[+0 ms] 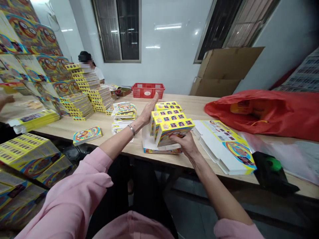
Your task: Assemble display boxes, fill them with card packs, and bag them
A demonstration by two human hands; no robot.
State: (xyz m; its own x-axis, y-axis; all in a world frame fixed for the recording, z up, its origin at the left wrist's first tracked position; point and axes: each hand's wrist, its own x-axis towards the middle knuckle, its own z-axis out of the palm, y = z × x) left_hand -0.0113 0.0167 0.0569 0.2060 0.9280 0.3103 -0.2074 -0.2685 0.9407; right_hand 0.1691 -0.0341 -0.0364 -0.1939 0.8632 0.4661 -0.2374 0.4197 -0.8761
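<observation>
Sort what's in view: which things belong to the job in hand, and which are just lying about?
Belonging, apparently:
- yellow boxes, between left hand and right hand
- white-topped box beneath them
- flat cartons alongside, perhaps

Lying about, probably:
- red basket
- red bag
- brown cardboard
- black object, use unclear

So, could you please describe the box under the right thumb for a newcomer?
On the table, find the red basket; nearer, a row of upright boxes stands beside the left hand. Only the front box, in the right hand, shows most of its picture face.
</observation>
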